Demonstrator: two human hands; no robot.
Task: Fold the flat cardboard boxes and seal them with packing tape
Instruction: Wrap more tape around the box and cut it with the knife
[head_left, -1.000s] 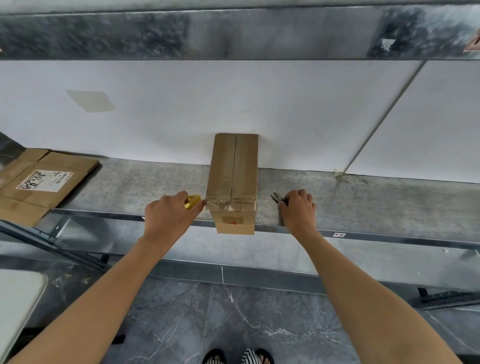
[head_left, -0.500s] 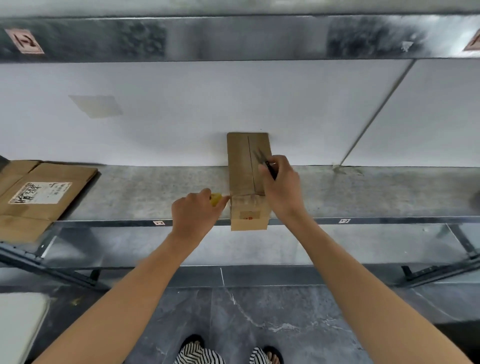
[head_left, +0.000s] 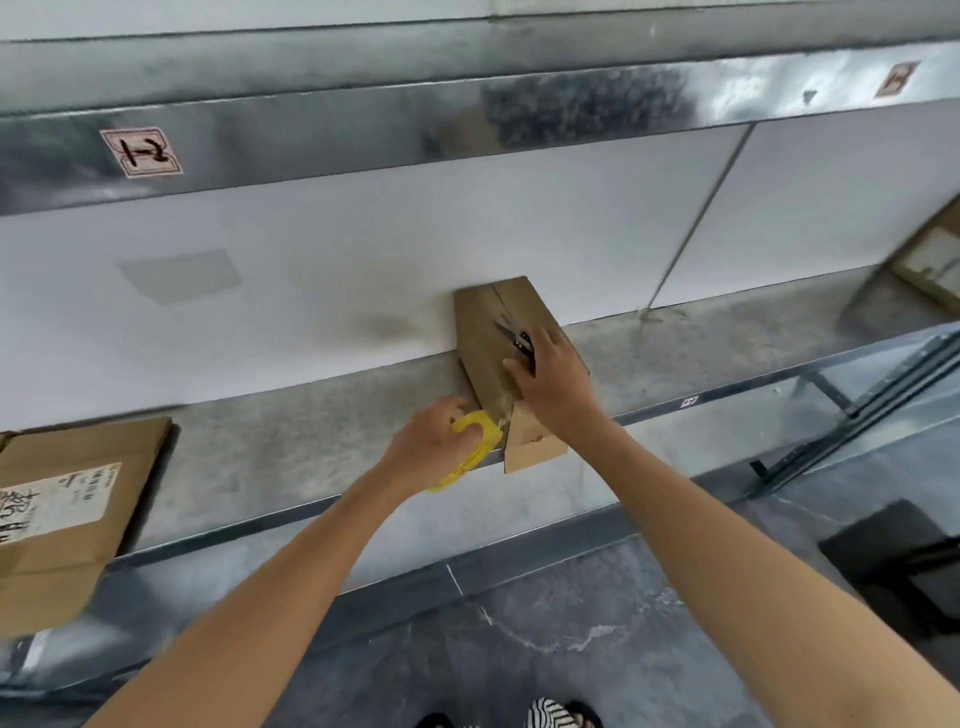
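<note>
Head view: a small brown cardboard box (head_left: 483, 343) stands folded on a grey metal shelf (head_left: 291, 441). Its far end is against the white wall panel (head_left: 363, 249) and its near end juts slightly over the shelf's front edge. The top flaps meet in a seam along its length.

The left hand (head_left: 431, 441) is curled round a yellow plastic tape dispenser (head_left: 470, 447), holding it against the box's near left corner. A strip of clear tape seems to run from it onto that corner, though blur hides the detail.

The right hand (head_left: 556, 384) lies on top of the box at its near right side. Its fingers are folded round small black scissors (head_left: 514, 335) whose blades point away along the seam.

A flat brown cardboard sheet with a white printed label (head_left: 67, 509) lies on the same shelf, well apart to the left. A second labelled cardboard piece (head_left: 930, 265) is at the far right. A pink-edged sticker (head_left: 141, 152) sits on the metal beam above. Striped slippers (head_left: 556, 712) show on the dark marbled floor (head_left: 545, 623).
</note>
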